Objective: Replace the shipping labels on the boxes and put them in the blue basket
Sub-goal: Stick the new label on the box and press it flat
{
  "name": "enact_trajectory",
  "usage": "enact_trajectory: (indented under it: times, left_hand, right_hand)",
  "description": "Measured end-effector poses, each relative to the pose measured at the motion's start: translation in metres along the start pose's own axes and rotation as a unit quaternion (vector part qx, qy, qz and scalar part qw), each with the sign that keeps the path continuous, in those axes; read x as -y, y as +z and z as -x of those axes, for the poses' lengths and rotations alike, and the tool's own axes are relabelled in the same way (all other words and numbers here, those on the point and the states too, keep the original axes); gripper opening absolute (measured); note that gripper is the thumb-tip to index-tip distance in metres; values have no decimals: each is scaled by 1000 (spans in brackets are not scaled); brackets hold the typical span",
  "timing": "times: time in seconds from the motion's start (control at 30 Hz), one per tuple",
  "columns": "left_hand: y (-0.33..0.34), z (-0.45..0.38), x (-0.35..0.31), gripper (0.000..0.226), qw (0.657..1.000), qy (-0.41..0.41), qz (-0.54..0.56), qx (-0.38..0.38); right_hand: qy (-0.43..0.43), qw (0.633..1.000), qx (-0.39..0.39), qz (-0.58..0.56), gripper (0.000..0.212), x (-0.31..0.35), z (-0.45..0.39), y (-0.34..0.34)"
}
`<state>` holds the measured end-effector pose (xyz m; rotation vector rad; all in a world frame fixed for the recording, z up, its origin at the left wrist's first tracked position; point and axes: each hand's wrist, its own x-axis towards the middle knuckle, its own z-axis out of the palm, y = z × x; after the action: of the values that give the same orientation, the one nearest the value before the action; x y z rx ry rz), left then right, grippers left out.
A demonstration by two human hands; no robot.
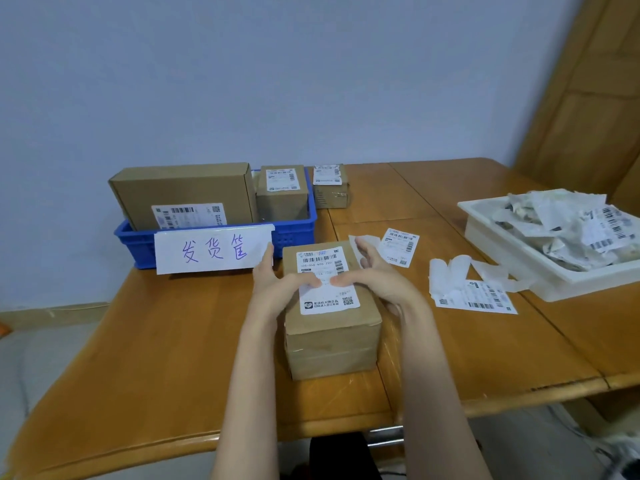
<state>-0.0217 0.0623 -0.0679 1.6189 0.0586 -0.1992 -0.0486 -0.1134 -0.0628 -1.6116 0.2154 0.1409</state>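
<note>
Nearest me, a cardboard box stands on the wooden table, its long side running away from me and a white shipping label stuck on its top face. My left hand wraps the box's left edge, fingers reaching over the far side and the thumb pressing down on the label near its middle. My right hand does the same from the right, thumb tip on the label almost touching the left thumb, fingers curled round the far right corner, so both hands are gripping the box. Just right of it lie a loose label sheet with strips of peeled backing paper on top of it, and a little farther back a second loose label lies flat on the table. At the right edge sits a white tray heaped with crumpled old labels. Farther left, the blue basket carries a paper sign with handwritten characters on its front wall, and holds a large box and a smaller labelled box. Just right of the basket, another small labelled box rests on the table against the pale wall.
</note>
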Motion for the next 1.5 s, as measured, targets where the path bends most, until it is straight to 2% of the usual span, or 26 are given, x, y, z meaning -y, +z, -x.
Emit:
enact_trajectory:
  times: [0.07,0.13,0.23,0.37,0.47,0.53,0.63,0.73,0.8,0.93,1.0,1.13,1.2,1.3,1.37,1.43,1.5]
  left_hand:
    - [2,-7,-1,103,999,2,20,27]
    - [0,-13,2,97,998,-3,39,45]
    - [-4,-22,6,84,999,7,31,38]
    - [-3,-31,10,51,999,19,43,3]
    - [-1,-40,12,29,997,25,45,-54]
    - [1,-43,10,18,996,30,24,-75]
    - [3,-46,6,22,998,32,-9,-60]
    - [4,-45,-1,41,997,42,-51,-36]
    - [4,-45,-3,46,996,40,-77,-30]
    - [3,-45,1,38,997,32,-55,-36]
    - [1,-43,2,35,997,46,-54,-28]
    - [-6,-34,4,56,997,44,-36,44]
    - [-9,-33,6,62,997,42,-39,54]
    - [-10,-32,9,69,997,39,-57,39]
    - [-9,-31,8,74,997,30,-75,0]
    - [-8,-28,7,75,996,15,-78,-47]
    - [-6,-25,8,69,996,9,-67,-65]
  right_hand:
    - [-11,999,11,-29,123,-6,-8,1]
    - [-16,999,11,-47,116,-10,-15,0]
    - [-21,998,-7,-64,88,-15,-25,-1]
    - [-36,991,-94,-90,48,-15,-33,7]
    - [-37,986,-149,-56,27,-12,-39,8]
    - [-33,984,-176,-16,22,-8,-42,9]
    - [-24,984,-175,26,22,0,-43,7]
    - [-6,991,-128,48,35,9,-40,4]
    - [0,991,-121,53,41,10,-40,6]
    - [-16,984,-174,36,18,5,-39,10]
    - [-38,981,-182,58,17,5,-36,9]
    - [-40,987,-141,62,30,4,-26,8]
    - [-29,990,-127,47,43,4,-23,8]
    - [-5,995,-95,3,56,4,-16,10]
    - [7,998,-59,-11,63,3,-11,10]
    - [25,999,-24,10,73,4,-4,9]
    - [45,998,-26,46,75,7,6,8]
